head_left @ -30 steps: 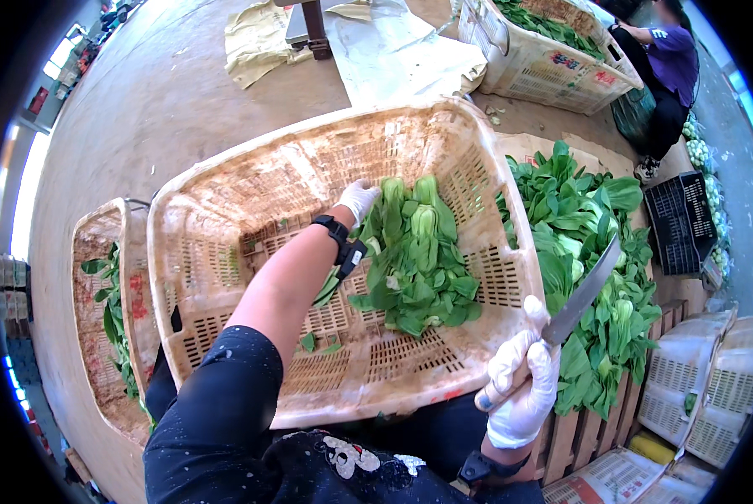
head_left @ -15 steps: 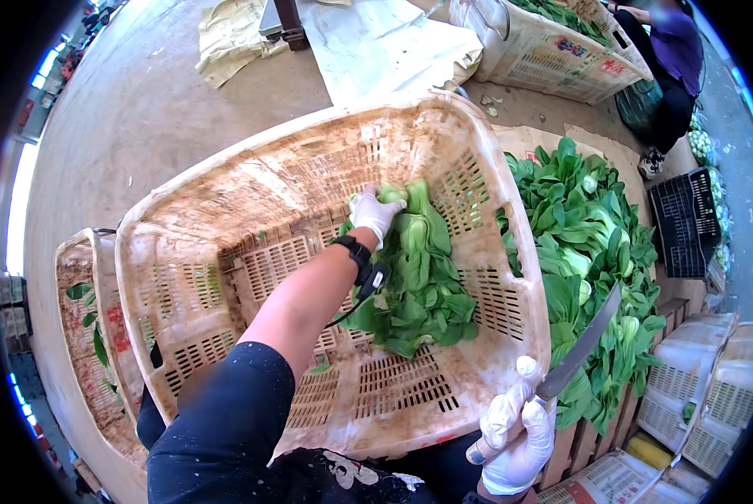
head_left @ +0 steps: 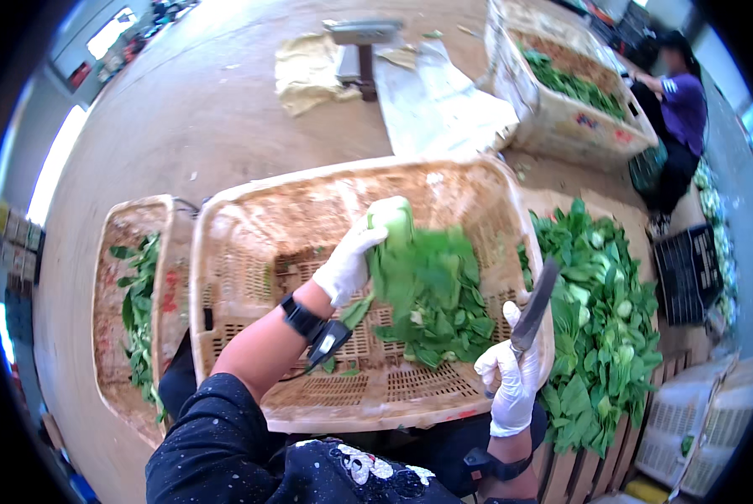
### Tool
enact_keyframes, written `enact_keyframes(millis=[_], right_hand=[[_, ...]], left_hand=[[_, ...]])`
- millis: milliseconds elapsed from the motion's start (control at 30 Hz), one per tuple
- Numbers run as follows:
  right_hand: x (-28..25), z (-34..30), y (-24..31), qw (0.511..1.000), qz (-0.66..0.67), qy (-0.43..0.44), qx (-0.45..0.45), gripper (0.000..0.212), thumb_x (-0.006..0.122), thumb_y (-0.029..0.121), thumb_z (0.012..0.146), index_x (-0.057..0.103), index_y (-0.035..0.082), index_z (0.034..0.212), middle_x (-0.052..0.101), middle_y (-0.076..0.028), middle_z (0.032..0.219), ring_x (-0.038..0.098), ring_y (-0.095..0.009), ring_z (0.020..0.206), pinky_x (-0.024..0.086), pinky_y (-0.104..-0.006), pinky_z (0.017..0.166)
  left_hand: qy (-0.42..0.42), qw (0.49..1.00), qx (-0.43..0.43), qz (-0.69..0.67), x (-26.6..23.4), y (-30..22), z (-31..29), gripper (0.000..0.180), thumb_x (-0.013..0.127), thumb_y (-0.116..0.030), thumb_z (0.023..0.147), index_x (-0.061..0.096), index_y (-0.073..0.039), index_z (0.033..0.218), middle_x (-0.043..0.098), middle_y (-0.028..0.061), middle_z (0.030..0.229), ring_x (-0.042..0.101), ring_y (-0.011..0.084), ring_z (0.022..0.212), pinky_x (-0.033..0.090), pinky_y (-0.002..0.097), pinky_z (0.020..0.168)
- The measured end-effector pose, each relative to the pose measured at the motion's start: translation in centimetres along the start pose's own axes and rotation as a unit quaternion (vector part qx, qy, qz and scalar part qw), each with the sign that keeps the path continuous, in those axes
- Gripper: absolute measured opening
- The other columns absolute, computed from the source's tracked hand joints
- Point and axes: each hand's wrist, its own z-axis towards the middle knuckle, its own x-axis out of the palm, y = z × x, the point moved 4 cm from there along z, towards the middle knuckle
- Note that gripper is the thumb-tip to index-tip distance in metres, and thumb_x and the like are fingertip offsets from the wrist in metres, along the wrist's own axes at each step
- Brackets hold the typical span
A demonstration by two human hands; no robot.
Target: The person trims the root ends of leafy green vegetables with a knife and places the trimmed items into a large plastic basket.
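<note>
My left hand (head_left: pixel 345 267), in a white glove, grips a bok choy (head_left: pixel 396 225) by its pale stem end, its leaves blurred and hanging down. Beneath it, more bok choy (head_left: pixel 448 328) lies inside a large, dirt-stained plastic crate (head_left: pixel 326 413) with slotted walls. Also gloved, my right hand (head_left: pixel 512 382) is closed around the handle of a knife (head_left: pixel 539 302) beside the crate's near right corner. The blade points up and away, clear of the leaves in the crate. My fingers hide most of the handle.
A big heap of bok choy (head_left: pixel 599 328) covers the right side, near a black crate (head_left: pixel 689 273). Another crate (head_left: pixel 112 294) with greens stands left. Farther off are a scale (head_left: pixel 364 35), a white sheet (head_left: pixel 439 101), a large greens crate (head_left: pixel 553 122) and a seated person (head_left: pixel 683 118).
My left hand has lifted a bok choy from the pile in the crate. The knife stays in my right hand, its blade now more upright. The view has tilted up.
</note>
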Motion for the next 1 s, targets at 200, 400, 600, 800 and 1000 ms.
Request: enact_keyframes(millis=[200,400,600,800,1000], right_hand=[[6.2,-0.9,0.1,0.983,-0.161,0.021,-0.086,0.028,0.056,-0.002,0.089,0.062,0.003,0.116,0.056,0.003,0.082,0.047,-0.003,0.062,0.044,-0.0208,0.056],[22.9,-7.2,6.6,0.759,-0.387,0.203,-0.483,0.042,0.07,0.001,0.069,0.066,0.014,0.109,0.056,-0.004,0.07,0.056,-0.02,0.059,0.044,-0.0314,0.053],[37.1,-12.2,5.2,0.614,-0.362,0.356,-0.604,0.033,0.07,0.016,0.07,0.064,0.017,0.102,0.052,-0.002,0.068,0.055,-0.022,0.057,0.044,-0.0357,0.051],[51.2,-13.3,0.1,0.476,-0.337,0.385,-0.715,0.008,0.057,0.02,0.082,0.062,0.021,0.088,0.056,-0.003,0.063,0.061,-0.019,0.056,0.047,-0.0339,0.046],[55.7,-11.5,-3.7,0.79,-0.285,0.501,-0.211,0.019,0.058,0.022,0.091,0.068,0.008,0.099,0.069,-0.01,0.079,0.066,-0.02,0.074,0.051,-0.0328,0.065]], left_hand=[[-0.059,0.995,0.072,0.045,5.0,-10.3,-16.4,0.072,0.072,-0.035,0.084,0.038,-0.006,0.141,0.052,0.0052,0.129,0.052,0.0183,0.117,0.04,0.034,0.103],[-0.239,0.894,0.188,0.328,3.8,-15.9,-30.6,0.063,0.083,-0.01,0.071,0.051,-0.002,0.125,0.062,0.0046,0.112,0.058,0.0128,0.103,0.048,0.03,0.092],[-0.388,0.759,0.279,0.442,0.8,-19.6,-42.6,0.06,0.083,-0.01,0.07,0.053,-0.004,0.122,0.065,0.006,0.109,0.061,0.0129,0.101,0.05,0.0308,0.09],[-0.52,0.731,0.291,0.332,-2.3,-21.0,-52.3,0.056,0.084,-0.012,0.07,0.057,-0.002,0.119,0.065,0.0032,0.104,0.06,0.0113,0.095,0.05,0.0287,0.088],[-0.591,0.667,0.371,0.26,-5.0,-22.0,-57.4,0.06,0.086,-0.009,0.068,0.052,-0.003,0.118,0.061,0.0029,0.109,0.058,0.01,0.097,0.05,0.0278,0.087]])
